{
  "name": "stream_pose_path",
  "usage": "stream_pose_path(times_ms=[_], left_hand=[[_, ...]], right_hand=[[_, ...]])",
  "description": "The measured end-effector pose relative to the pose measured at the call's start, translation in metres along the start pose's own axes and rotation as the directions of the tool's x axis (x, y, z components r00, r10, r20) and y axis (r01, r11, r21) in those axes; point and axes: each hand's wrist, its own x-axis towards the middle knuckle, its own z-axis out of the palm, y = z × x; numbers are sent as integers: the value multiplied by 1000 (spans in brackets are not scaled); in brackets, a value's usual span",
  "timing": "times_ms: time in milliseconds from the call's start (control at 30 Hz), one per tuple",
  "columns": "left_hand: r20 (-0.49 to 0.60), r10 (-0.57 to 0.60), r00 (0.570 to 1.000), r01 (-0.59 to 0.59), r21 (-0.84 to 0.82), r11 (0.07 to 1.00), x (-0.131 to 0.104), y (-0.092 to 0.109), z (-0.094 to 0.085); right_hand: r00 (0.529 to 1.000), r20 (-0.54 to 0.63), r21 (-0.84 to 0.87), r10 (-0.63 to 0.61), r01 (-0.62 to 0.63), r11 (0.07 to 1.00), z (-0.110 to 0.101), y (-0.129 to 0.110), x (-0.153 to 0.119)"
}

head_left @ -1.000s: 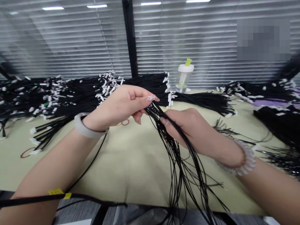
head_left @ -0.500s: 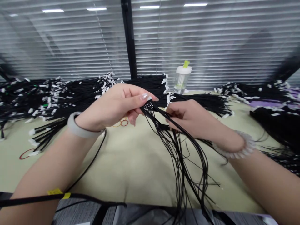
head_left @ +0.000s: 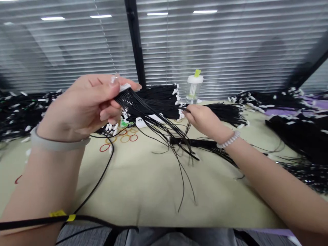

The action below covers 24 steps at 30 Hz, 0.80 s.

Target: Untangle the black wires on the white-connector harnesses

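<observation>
A white connector (head_left: 124, 87) with many thin black wires is pinched between the thumb and fingers of my left hand (head_left: 89, 102), raised over the left side of the table. From it the black wires (head_left: 156, 119) fan down to the right, their loose ends hanging over the table. My right hand (head_left: 202, 119) is closed around some dark wires near the back middle of the table, its fingertips partly hidden. Below it lies a black sleeve (head_left: 194, 142) with wires coming out of both ends.
Bundles of black wires with white connectors (head_left: 159, 99) line the back of the table (head_left: 143, 184). A lidded clear jar (head_left: 194, 87) stands there. Rubber bands (head_left: 125, 138) and a white device (head_left: 150, 120) lie at centre left. A black cable (head_left: 102, 174) crosses the left side.
My left hand has moved left with the connector, and my right hand has shifted slightly back. The hands are farther apart, the wires stretch between them, and the black sleeve shows below.
</observation>
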Motion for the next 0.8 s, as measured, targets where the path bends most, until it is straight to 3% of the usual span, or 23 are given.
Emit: stream_pose_path(times_ms=[133, 300, 400, 567, 600, 667, 733, 800], left_hand=[[-41, 12, 999, -14, -32, 999, -1, 6, -9], [-156, 172, 973, -178, -24, 984, -2, 10, -20], [-171, 101, 980, -101, 12, 995, 1, 6, -19], [-101, 39, 994, -29, 99, 995, 8, -5, -13], [-101, 42, 994, -30, 114, 993, 9, -6, -12], [-91, 39, 995, -27, 126, 992, 9, -8, -8], [-65, 28, 997, -19, 136, 990, 10, -10, -4], [-39, 27, 999, -20, 166, 986, 10, -11, 1]], right_hand=[[999, 34, -12, -10, 10, 1000, -7, 15, 5], [998, -18, -127, 66, -67, 990, -8, 41, 5], [999, 47, -205, 24, -14, 979, -8, 42, 2], [993, 65, -311, -98, 114, 944, -34, 3, -10], [985, 93, -266, -148, 168, 949, -41, -10, -13], [962, 133, 14, -237, 237, 971, -51, -36, -20], [968, 140, 310, -208, 156, 938, -50, -61, -26], [968, 182, 319, -174, 110, 941, -39, -80, -30]])
